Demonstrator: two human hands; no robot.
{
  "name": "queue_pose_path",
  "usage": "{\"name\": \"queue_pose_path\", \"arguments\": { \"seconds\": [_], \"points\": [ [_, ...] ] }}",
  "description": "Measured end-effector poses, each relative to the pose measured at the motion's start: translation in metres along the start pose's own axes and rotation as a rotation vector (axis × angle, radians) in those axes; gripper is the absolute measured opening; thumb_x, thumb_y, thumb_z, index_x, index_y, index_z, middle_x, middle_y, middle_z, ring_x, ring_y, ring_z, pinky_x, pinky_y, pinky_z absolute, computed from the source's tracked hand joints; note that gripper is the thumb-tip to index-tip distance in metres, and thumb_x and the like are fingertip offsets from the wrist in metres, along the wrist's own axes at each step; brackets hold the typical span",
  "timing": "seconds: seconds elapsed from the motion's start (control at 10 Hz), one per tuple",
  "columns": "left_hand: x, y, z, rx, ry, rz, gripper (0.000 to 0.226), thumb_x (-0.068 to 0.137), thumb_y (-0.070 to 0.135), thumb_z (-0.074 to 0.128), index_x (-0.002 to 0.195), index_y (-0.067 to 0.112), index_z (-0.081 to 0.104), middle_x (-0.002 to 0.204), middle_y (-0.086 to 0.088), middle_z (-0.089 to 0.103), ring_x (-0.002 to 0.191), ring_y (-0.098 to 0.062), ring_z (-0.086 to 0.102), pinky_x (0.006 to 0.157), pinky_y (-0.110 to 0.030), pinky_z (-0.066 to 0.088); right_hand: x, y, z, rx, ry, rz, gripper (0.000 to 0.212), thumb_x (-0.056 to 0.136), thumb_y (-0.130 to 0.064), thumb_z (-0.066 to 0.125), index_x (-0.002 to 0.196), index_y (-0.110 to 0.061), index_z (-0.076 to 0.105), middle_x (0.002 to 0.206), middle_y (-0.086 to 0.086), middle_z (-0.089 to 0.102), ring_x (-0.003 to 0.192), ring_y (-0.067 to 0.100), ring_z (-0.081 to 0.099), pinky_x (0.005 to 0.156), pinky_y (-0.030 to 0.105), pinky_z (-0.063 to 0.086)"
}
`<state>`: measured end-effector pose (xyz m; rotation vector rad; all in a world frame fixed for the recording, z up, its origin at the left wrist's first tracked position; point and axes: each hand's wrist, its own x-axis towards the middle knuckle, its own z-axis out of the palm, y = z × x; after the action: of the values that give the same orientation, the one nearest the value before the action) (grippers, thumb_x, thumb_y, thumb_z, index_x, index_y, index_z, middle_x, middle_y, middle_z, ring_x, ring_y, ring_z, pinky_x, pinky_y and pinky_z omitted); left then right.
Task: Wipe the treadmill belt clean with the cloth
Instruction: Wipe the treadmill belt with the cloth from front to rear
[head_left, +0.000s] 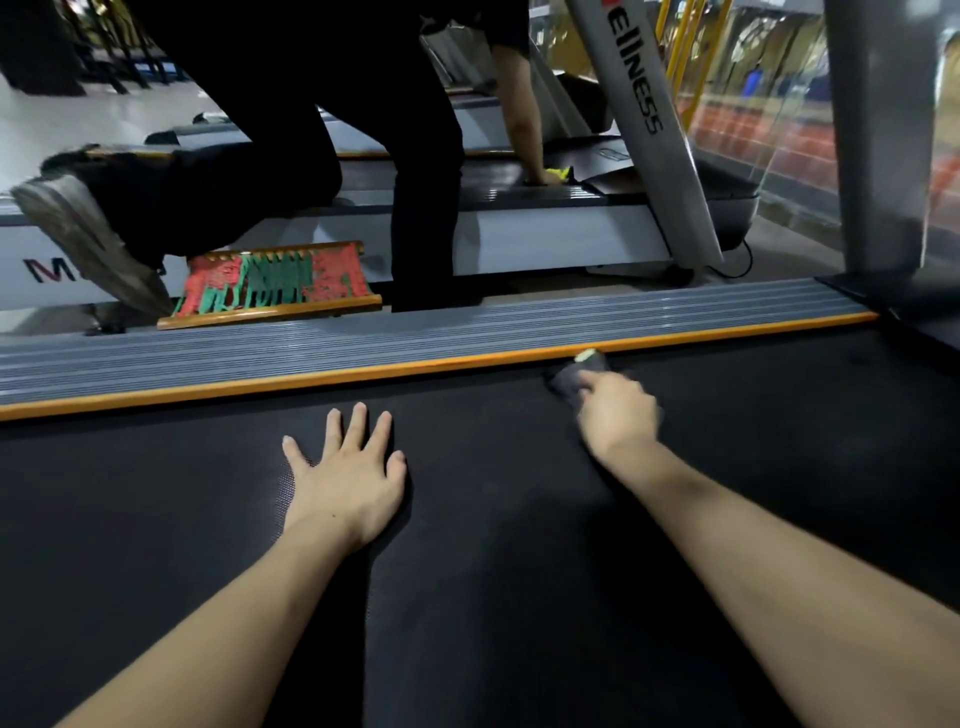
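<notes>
Belt (467, 597) surface fills most of the view, dark and textured, with both hands on it. The left hand (347, 480) lies flat and released, fingers spread, palm down; it grasps nothing and reads as a brace that takes the person's weight as they lean forward. The right hand (618, 413) reaches further out and is clenched on the cloth (576, 375), a dark rag with a pale corner showing, pressed against the belt right at the orange edge strip (363, 370) (the hand is blurred, so the exact grip cannot be told). Working there makes sense, since grime tends to gather where the belt meets the ribbed grey side rail (415, 332). Counted: two hands, one cloth, one belt being wiped, one orange strip and one side rail in view on the far side. Beyond the rail a second person (363, 130) in dark clothes kneels on a neighbouring treadmill (519, 234), one hand down on a yellow cloth (560, 172), and a small red-and-green woven stool (275, 283) sits on the floor between the two machines.
</notes>
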<state>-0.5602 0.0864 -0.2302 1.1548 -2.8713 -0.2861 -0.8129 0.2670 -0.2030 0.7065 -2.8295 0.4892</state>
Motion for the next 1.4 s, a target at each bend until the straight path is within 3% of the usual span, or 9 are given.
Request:
{"name": "queue_pose_path", "arguments": {
  "seconds": [0.2,0.3,0.5,0.6,0.8,0.9,1.1,1.2,1.4],
  "points": [
    [0.002,-0.004,0.001,-0.005,0.023,0.003,0.065,0.101,0.052,0.013,0.162,0.031,0.007,0.170,0.008,-0.007,0.155,-0.017,-0.014,0.118,-0.067,-0.008,-0.072,-0.123,0.021,0.109,-0.193,-0.560,0.018,0.091,-0.024,0.052,0.105,-0.031,0.059,0.111,-0.003,0.059,0.100,0.029,0.061,0.070,0.035,0.041],
    [0.001,-0.004,0.001,0.003,0.020,0.000,0.066,0.101,0.053,0.012,0.162,0.029,0.007,0.170,0.007,-0.007,0.155,-0.017,-0.014,0.118,-0.068,-0.007,-0.056,-0.064,0.002,0.062,-0.150,-0.540,0.028,0.091,-0.032,0.054,0.118,-0.036,0.062,0.125,-0.006,0.060,0.112,0.025,0.060,0.084,0.041,0.051],
    [-0.001,-0.001,0.000,-0.007,0.009,0.005,0.066,0.100,0.053,0.011,0.162,0.029,0.006,0.170,0.004,-0.006,0.156,-0.021,-0.014,0.117,-0.069,-0.008,-0.013,0.069,-0.036,-0.019,-0.043,0.052,0.017,0.091,-0.027,0.054,0.104,-0.032,0.064,0.108,0.009,0.066,0.098,0.038,0.063,0.080,0.041,0.051],
    [-0.002,-0.001,-0.001,-0.004,0.006,0.002,0.066,0.101,0.052,0.011,0.162,0.028,0.006,0.170,0.004,-0.007,0.155,-0.022,-0.014,0.117,-0.069,-0.008,-0.024,0.028,-0.020,-0.013,0.033,0.192,0.016,0.094,-0.036,0.054,0.102,-0.028,0.066,0.108,0.006,0.066,0.101,0.036,0.064,0.080,0.040,0.046],
    [0.000,-0.002,-0.002,-0.008,-0.001,0.011,0.064,0.102,0.048,0.014,0.162,0.028,0.004,0.170,0.005,-0.009,0.155,-0.021,-0.015,0.116,-0.070,-0.008,-0.104,-0.113,0.017,0.023,-0.085,-0.380,0.022,0.095,-0.024,0.049,0.111,-0.033,0.060,0.108,-0.002,0.060,0.096,0.027,0.063,0.066,0.034,0.038],
    [0.000,-0.003,-0.001,0.006,0.003,0.019,0.063,0.102,0.047,0.014,0.162,0.028,0.004,0.170,0.005,-0.009,0.155,-0.021,-0.016,0.116,-0.070,-0.008,-0.108,-0.084,-0.002,0.166,-0.161,-0.597,0.031,0.095,-0.027,0.053,0.124,-0.037,0.061,0.129,-0.006,0.059,0.111,0.023,0.061,0.080,0.037,0.048],
    [0.001,-0.003,0.001,0.006,0.008,0.013,0.064,0.102,0.050,0.011,0.162,0.029,0.006,0.170,0.004,-0.007,0.155,-0.022,-0.014,0.116,-0.070,-0.007,-0.042,0.084,-0.038,-0.051,0.019,-0.100,0.027,0.090,-0.024,0.057,0.114,-0.033,0.066,0.121,0.000,0.066,0.102,0.034,0.064,0.077,0.039,0.050],
    [0.001,-0.002,0.000,0.001,0.004,0.010,0.064,0.101,0.050,0.012,0.162,0.028,0.007,0.170,0.004,-0.007,0.156,-0.023,-0.013,0.116,-0.071,-0.007,-0.031,0.084,-0.033,-0.105,0.046,0.152,0.020,0.094,-0.022,0.052,0.108,-0.026,0.066,0.111,0.007,0.065,0.096,0.036,0.064,0.075,0.038,0.046],
    [0.001,-0.002,-0.003,-0.002,-0.008,0.015,0.064,0.102,0.049,0.013,0.162,0.029,0.005,0.170,0.004,-0.008,0.155,-0.022,-0.015,0.116,-0.070,-0.008,-0.104,-0.069,0.015,-0.029,-0.032,-0.106,0.025,0.101,-0.031,0.042,0.121,-0.035,0.055,0.116,-0.002,0.055,0.103,0.027,0.059,0.072,0.034,0.037]
  ]
}}
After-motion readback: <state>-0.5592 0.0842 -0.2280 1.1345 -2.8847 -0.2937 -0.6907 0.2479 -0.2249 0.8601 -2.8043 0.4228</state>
